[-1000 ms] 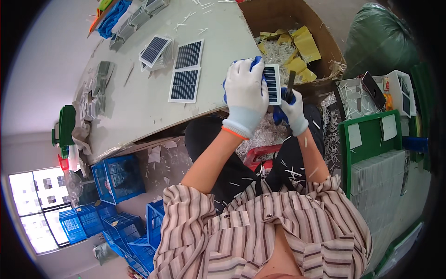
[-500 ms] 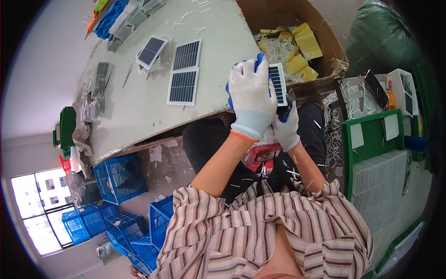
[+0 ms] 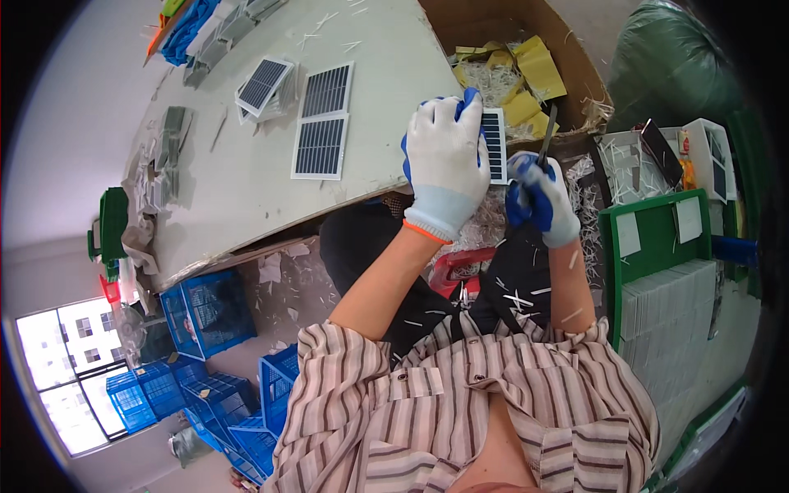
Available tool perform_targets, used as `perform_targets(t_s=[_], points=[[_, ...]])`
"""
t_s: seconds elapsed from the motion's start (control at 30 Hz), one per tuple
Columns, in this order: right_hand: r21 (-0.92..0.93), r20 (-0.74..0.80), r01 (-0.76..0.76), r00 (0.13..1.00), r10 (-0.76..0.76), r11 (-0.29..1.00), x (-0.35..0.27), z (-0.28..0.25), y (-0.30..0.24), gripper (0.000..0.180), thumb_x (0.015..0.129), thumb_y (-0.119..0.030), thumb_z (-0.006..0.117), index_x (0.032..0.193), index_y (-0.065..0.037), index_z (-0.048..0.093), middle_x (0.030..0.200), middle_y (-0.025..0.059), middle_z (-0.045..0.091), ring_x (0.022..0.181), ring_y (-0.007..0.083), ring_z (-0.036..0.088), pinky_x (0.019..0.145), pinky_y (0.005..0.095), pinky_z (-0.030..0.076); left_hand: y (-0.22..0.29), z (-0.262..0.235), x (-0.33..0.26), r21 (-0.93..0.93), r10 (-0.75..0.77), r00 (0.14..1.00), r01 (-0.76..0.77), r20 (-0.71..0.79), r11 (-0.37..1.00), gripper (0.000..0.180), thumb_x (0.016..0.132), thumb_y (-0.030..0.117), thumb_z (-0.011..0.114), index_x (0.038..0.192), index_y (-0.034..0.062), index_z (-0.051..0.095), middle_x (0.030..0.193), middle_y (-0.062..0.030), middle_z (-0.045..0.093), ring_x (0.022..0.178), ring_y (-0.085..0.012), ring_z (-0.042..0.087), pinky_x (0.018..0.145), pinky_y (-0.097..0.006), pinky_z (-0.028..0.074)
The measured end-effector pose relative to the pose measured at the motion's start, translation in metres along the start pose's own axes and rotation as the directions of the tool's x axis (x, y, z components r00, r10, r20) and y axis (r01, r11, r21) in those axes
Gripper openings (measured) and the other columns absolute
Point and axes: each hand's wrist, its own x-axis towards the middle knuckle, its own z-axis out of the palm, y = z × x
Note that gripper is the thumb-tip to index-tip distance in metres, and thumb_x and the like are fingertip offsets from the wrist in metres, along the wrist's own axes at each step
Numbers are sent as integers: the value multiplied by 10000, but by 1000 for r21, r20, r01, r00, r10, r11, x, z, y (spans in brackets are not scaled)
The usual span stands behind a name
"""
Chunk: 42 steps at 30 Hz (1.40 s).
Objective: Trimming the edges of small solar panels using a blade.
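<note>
My gloved right hand [image 3: 538,197] has swung out right, closed round a dark blade [image 3: 548,135] that now points up and away, off the solar panel [image 3: 496,148]; half a second ago it was down by the panel's near right corner. Probably a pass just ended, or a gap between passes. My gloved left hand [image 3: 448,152], apart from the right, stays clamped on the panel, covering its left part. Panel's at the table [image 3: 246,197]'s right edge, just before the cardboard box [image 3: 493,23], cells up; visible strip runs away from me, true long axis can't be told.
</note>
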Motion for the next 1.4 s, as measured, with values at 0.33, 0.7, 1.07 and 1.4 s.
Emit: perform_targets(t_s=[0.33, 0.7, 1.07, 1.4], points=[[-344, -294, 178, 912, -286, 922, 24, 2, 7, 236, 786, -88, 668, 988, -7, 576, 801, 37, 605, 642, 78, 558, 527, 217, 464, -20, -11, 6, -203, 208, 975, -189, 78, 961, 400, 688, 35, 614, 1054, 188, 661, 1104, -137, 573, 1013, -325, 513, 879, -426, 413], [-252, -174, 195, 954, -243, 948, 22, 3, 59, 133, 802, -108, 670, 847, -20, 582, 632, -8, 561, 563, 42, 511, 523, 205, 431, -14, -9, -5, -26, 21, 998, -23, -67, 999, 337, 675, 23, 604, 1010, 45, 577, 982, -130, 551, 961, -326, 499, 862, -413, 404], [-553, 285, 209, 957, -53, 806, -25, 44, 51, 114, 701, -65, 691, 775, 1, 634, 686, 82, 625, 643, 82, 598, 616, 254, 484, -7, 0, 0, 34, -46, 998, 48, -52, 998, 334, 715, 53, 601, 1047, 84, 603, 968, -111, 568, 927, -318, 517, 793, -418, 425], [-163, -314, 495, 794, -521, 853, 72, 35, 96, 361, 862, -53, 590, 1191, -56, 440, 1091, 70, 576, 939, 129, 589, 801, 275, 505, 1, 3, 2, 85, -25, 1000, 25, -8, 996, 393, 721, 125, 601, 1110, 71, 602, 982, -130, 547, 942, -334, 495, 813, -431, 411]])
